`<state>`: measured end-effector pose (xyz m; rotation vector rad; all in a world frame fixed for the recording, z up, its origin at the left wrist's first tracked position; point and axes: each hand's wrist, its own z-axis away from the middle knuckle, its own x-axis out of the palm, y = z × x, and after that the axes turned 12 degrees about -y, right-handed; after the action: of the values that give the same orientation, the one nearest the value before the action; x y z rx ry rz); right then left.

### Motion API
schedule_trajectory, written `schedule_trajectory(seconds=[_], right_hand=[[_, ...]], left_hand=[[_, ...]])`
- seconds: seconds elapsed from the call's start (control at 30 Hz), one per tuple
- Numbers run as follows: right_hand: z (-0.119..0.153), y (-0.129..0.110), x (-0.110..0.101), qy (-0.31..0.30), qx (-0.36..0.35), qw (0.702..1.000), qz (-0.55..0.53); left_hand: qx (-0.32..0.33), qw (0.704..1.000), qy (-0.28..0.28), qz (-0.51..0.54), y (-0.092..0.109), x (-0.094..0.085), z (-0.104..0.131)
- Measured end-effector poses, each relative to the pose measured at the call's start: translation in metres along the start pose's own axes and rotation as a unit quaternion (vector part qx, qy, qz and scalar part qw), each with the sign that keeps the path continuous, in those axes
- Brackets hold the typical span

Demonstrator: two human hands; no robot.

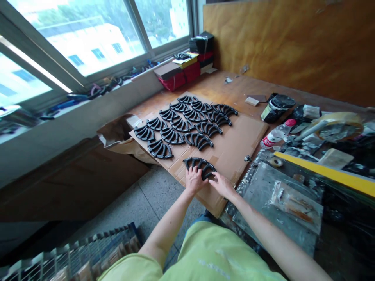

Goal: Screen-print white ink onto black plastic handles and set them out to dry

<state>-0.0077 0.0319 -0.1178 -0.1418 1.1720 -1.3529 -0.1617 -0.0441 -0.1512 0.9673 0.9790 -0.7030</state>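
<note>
A black fan-shaped piece with curved ribs [199, 161] lies at the near edge of a cardboard sheet [234, 140]. My left hand [194, 180] rests over its lower left part, with bent fingers gripping the ribs. At its right corner, my right hand [222, 185] pinches the edge between thumb and fingers. The palms hide part of the piece's near side. Beyond it, several similar black fan-shaped pieces [172, 136] are laid out in rows on the cardboard.
To the right stand a bottle with a red cap [275, 134], a smeared black jar [277, 108] and a tape roll [336, 125]. A yellow strip [328, 173] borders a grey board [263, 191]. Red and black boxes [175, 76] sit by the window. A metal rack [73, 257] stands lower left.
</note>
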Motion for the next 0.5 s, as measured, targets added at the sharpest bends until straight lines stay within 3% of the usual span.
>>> schedule_trajectory(seconds=[0.13,0.23,0.27,0.37,0.43,0.5], right_hand=[[0.032,0.002,-0.012,0.047,-0.040,0.996,-0.057],[0.069,0.012,-0.027,0.089,-0.038,0.989,-0.110],[0.082,0.020,-0.034,0.109,-0.035,0.986,-0.120],[0.127,0.066,-0.059,0.193,0.002,0.976,-0.103],[0.166,0.111,-0.079,0.262,0.071,0.961,-0.054],[0.210,0.161,-0.099,0.326,0.181,0.928,0.008]], left_hand=[[0.023,1.000,-0.007,-0.013,-0.045,-0.045,-0.032],[0.040,0.999,-0.018,-0.024,-0.065,-0.061,-0.051],[0.041,0.999,-0.015,-0.029,-0.068,-0.059,-0.055],[0.011,0.995,0.087,-0.050,-0.069,-0.035,-0.054],[0.004,0.992,0.124,-0.030,-0.062,-0.013,-0.041],[0.011,0.992,0.124,-0.006,-0.046,0.007,-0.023]])
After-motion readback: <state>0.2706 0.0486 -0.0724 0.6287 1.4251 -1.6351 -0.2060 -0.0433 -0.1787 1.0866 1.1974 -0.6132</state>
